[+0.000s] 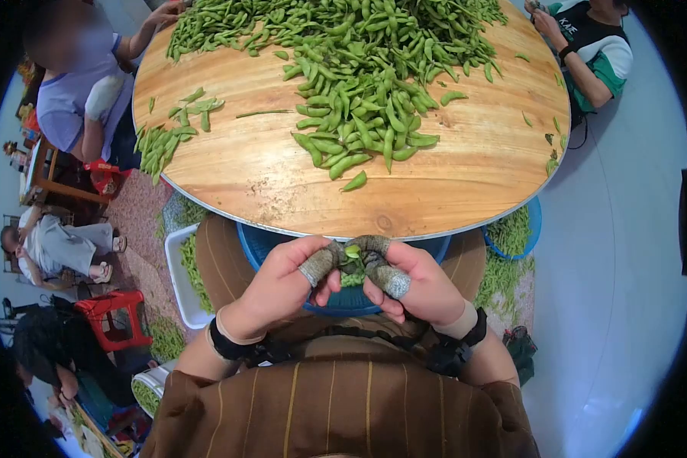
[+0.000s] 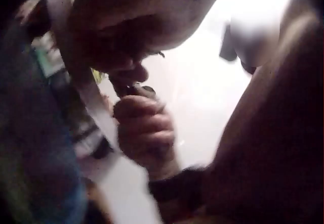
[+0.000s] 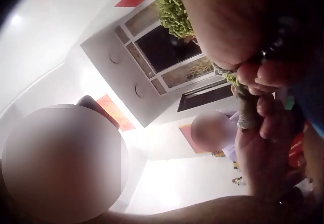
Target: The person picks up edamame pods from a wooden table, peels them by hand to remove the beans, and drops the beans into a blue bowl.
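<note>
Close to the table's near edge, both hands meet over a blue basin [image 1: 343, 306]. Between the fingertips is a green soybean pod [image 1: 352, 251], mostly hidden by the fingers. My left hand [image 1: 282, 278] pinches it from one side, and my right hand [image 1: 424, 282] pinches it from the other. Worn grey-green finger covers wrap the thumbs and forefingers, with silvery tape on the right thumb [image 1: 395, 283]. The right wrist view shows the fingers closed together around a bit of green [image 3: 232, 77]. In the dark left wrist view, the curled fingers [image 2: 144, 123] of one hand show.
A round wooden table [image 1: 237, 172] bears a large heap of soybean pods [image 1: 374, 99] and a smaller pile [image 1: 160, 145] at left. A white tub [image 1: 182, 278] and a blue basket [image 1: 538, 229] flank the knees. Other people sit around; a red stool [image 1: 114, 309] stands left.
</note>
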The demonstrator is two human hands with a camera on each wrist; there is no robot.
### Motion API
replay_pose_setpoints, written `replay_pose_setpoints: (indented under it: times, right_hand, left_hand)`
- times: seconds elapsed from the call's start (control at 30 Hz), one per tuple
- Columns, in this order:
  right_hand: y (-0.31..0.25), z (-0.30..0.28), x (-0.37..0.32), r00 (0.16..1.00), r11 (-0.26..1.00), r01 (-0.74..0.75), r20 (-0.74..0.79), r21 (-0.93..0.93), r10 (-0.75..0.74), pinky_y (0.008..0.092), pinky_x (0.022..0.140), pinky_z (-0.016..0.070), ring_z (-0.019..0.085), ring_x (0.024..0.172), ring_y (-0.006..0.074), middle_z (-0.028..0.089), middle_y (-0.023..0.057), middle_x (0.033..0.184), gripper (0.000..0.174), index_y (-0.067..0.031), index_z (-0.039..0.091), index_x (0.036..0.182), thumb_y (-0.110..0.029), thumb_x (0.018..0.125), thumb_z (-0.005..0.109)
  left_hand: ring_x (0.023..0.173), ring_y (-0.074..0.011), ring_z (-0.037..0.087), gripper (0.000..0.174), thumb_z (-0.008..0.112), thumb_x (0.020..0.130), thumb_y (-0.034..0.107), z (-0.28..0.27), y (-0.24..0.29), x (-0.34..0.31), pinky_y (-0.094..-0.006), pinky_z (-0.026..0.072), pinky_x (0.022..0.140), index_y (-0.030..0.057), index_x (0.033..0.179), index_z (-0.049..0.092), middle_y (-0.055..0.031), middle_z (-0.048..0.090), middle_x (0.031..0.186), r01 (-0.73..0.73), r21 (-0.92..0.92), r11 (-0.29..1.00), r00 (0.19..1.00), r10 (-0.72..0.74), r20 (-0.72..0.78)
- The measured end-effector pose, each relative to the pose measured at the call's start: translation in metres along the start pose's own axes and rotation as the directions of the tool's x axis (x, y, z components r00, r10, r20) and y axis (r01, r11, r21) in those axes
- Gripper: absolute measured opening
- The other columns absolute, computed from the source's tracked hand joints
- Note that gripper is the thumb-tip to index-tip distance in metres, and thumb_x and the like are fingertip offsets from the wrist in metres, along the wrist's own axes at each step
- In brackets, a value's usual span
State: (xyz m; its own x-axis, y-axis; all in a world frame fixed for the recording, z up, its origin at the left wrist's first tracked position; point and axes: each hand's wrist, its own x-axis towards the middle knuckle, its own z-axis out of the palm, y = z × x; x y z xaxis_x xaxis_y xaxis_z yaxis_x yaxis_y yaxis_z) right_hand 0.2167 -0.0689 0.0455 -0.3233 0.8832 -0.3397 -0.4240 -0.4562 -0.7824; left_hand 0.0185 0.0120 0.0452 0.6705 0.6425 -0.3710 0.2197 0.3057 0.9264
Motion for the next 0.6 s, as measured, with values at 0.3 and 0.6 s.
replay_pose_setpoints:
  times: [0.3, 0.6]
  right_hand:
    - [0.01, -0.001, 0.008, 0.895, 0.437, 0.183, -0.035, -0.881, -0.445, 0.0401, 0.065, 0.0476, 0.059, 0.072, 0.0347, 0.058, 0.0172, 0.076, 0.025, -0.001, 0.054, 0.092, -0.015, 0.076, 0.068]
    - [0.02, 0.007, 0.017, 0.859, 0.237, 0.174, 0.03, -0.956, -0.511, 0.0439, 0.063, 0.0473, 0.058, 0.074, 0.0383, 0.055, 0.018, 0.075, 0.023, -0.0012, 0.05, 0.085, -0.009, 0.069, 0.065]
  left_hand:
    - [0.062, -0.0125, 0.059, 0.02, 0.044, 0.078, -0.008, 0.003, -0.008, 0.003, -0.0267, 0.0476, 0.057, -0.0027, 0.093, 0.056, -0.0065, 0.059, 0.073, -0.327, 0.424, 0.845, 0.944, 0.277, 0.178]
    - [0.077, -0.0377, 0.061, 0.023, 0.051, 0.069, -0.007, -0.001, -0.014, -0.002, -0.0404, 0.0497, 0.067, -0.0025, 0.091, 0.055, -0.0204, 0.06, 0.081, -0.352, 0.68, 0.643, 0.926, 0.347, 0.151]
